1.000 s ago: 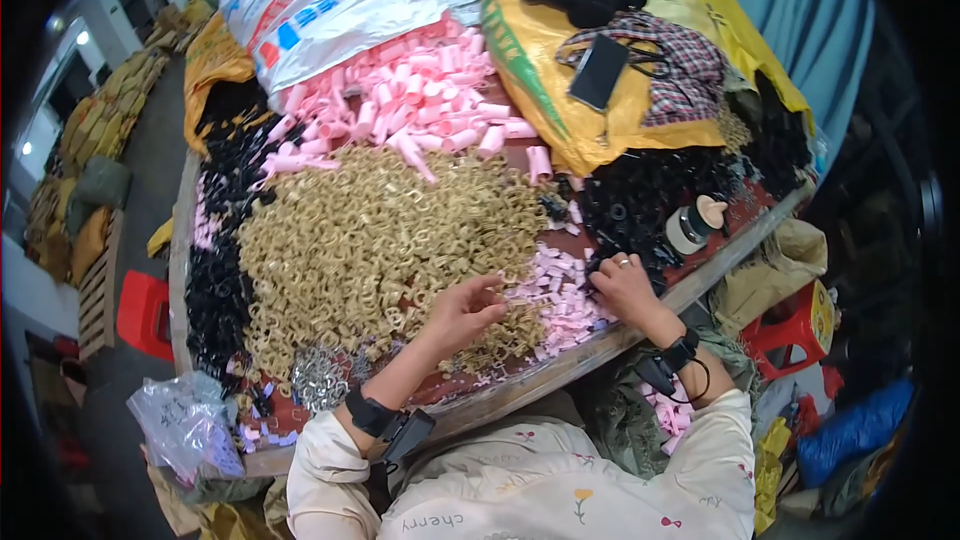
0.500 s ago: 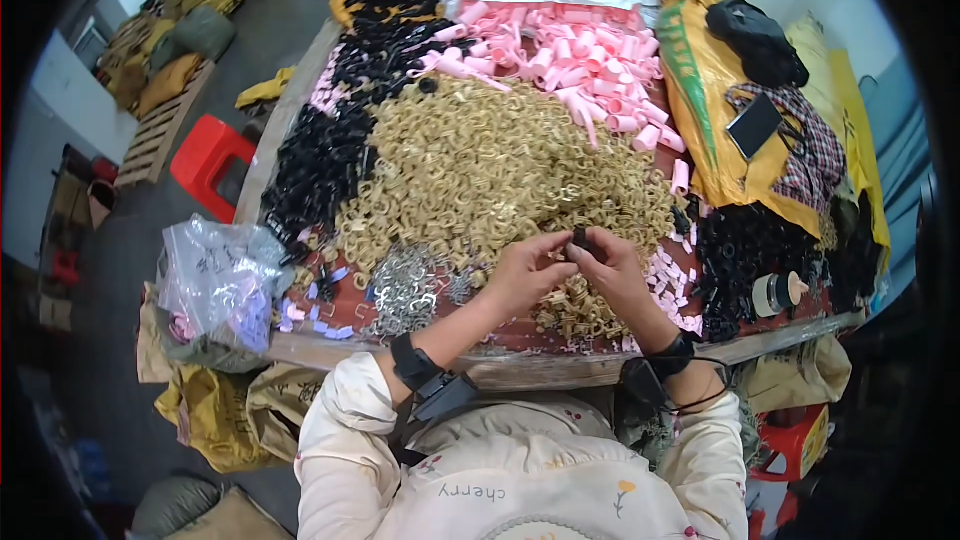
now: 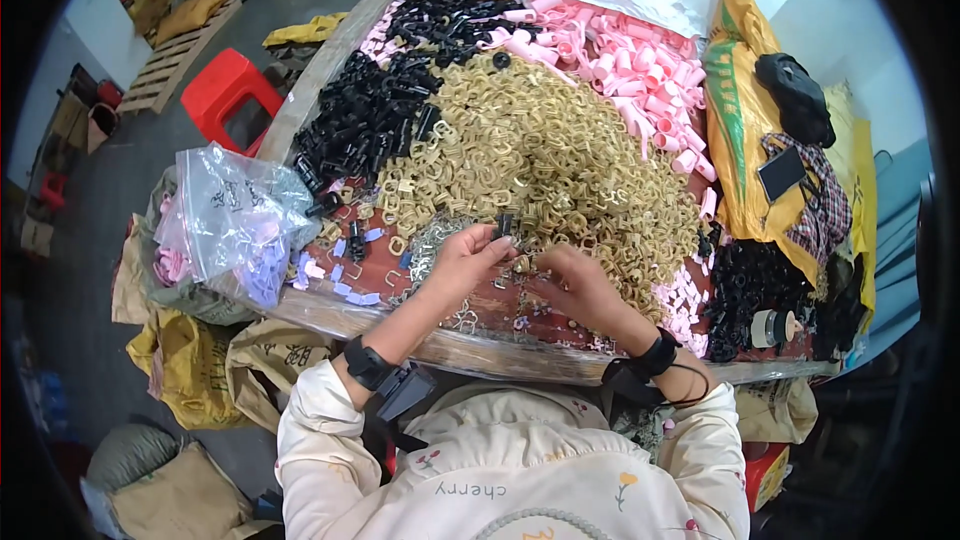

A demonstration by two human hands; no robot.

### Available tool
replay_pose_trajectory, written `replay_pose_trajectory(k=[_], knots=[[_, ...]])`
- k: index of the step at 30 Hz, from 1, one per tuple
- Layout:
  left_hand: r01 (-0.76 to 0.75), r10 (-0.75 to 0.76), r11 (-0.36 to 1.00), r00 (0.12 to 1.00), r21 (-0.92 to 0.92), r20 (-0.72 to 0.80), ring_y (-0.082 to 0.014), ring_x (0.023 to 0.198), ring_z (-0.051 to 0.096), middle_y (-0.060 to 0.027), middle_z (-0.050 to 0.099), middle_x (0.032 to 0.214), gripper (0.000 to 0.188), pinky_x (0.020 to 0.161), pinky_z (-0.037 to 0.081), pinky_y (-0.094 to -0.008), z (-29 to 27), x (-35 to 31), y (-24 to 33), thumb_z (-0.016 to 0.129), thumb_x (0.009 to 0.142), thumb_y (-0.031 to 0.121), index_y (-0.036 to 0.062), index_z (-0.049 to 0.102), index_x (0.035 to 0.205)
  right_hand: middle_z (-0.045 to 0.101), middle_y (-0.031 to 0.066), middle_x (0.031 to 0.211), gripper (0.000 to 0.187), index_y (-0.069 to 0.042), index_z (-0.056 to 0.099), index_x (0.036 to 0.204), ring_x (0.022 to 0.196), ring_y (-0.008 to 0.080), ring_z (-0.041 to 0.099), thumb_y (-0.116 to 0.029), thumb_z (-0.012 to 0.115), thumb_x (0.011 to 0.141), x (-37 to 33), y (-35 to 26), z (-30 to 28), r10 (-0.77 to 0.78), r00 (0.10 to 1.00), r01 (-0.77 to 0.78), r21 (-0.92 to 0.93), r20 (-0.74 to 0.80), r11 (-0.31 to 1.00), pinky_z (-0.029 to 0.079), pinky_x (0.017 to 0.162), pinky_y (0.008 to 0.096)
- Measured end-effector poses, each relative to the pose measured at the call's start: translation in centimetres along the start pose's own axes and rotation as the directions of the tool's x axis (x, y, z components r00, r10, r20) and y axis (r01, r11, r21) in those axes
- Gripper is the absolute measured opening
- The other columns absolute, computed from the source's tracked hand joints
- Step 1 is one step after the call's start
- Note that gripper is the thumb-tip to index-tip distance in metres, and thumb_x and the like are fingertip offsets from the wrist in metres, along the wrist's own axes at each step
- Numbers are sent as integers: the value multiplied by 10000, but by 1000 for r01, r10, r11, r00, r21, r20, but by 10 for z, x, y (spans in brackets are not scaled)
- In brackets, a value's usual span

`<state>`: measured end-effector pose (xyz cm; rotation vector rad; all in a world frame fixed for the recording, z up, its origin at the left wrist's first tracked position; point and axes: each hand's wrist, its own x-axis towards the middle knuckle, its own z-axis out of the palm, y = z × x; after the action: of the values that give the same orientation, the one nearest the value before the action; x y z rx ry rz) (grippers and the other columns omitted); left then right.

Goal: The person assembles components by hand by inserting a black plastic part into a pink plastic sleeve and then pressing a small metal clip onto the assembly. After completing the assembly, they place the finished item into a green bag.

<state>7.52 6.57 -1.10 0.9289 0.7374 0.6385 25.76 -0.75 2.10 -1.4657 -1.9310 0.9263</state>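
Small black piece (image 3: 503, 226) pinched in left hand (image 3: 467, 258) fingertips, held above near edge of gold clip heap (image 3: 540, 155). Right hand (image 3: 577, 285) just beside, fingers curled low over table (image 3: 480, 345); whether it holds anything, cannot tell. Black parts pile (image 3: 375, 110) left of heap, pink tubes (image 3: 640, 75) behind, clear plastic bag (image 3: 235, 215) at table's left end.

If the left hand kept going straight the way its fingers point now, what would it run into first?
Most likely the heap of brass-coloured metal clips, just beyond the small black piece pinched in the left hand; depth is unclear.
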Motion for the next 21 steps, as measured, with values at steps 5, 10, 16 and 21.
replay_pose_trajectory(k=[5,10,16,21], knots=[[43,-41,998,998,-42,48,-73,805,539,14,560,897,252,610,454,-183,-4,-6,-2,513,848,201,42,495,1042,458,118,716,226,-27,467,860,665,302,510,-82,560,661,-8,11,28,-113,967,228,-568,230,791,441,603,374],[70,-71,997,997,26,36,-66,744,520,15,545,894,277,559,440,-190,5,-7,-1,512,847,204,50,468,1073,473,114,732,214,-38,473,860,682,297,523,-68,544,660,-7,16,26,18,968,134,-581,249,803,435,616,383],[146,-149,989,979,30,141,-76,548,486,-24,533,808,334,452,409,-205,23,-4,5,510,839,245,40,427,1089,507,111,772,192,-45,499,868,675,302,535,-64,527,679,-13,25,22,-180,967,252,-602,178,758,432,596,389],[145,-120,980,976,-135,180,-128,637,568,-68,550,822,317,499,445,-247,37,1,-8,504,821,205,34,418,1074,507,104,734,152,-22,492,837,645,219,508,-17,562,703,-24,8,8,31,995,-56,-276,-94,959,406,556,328]])
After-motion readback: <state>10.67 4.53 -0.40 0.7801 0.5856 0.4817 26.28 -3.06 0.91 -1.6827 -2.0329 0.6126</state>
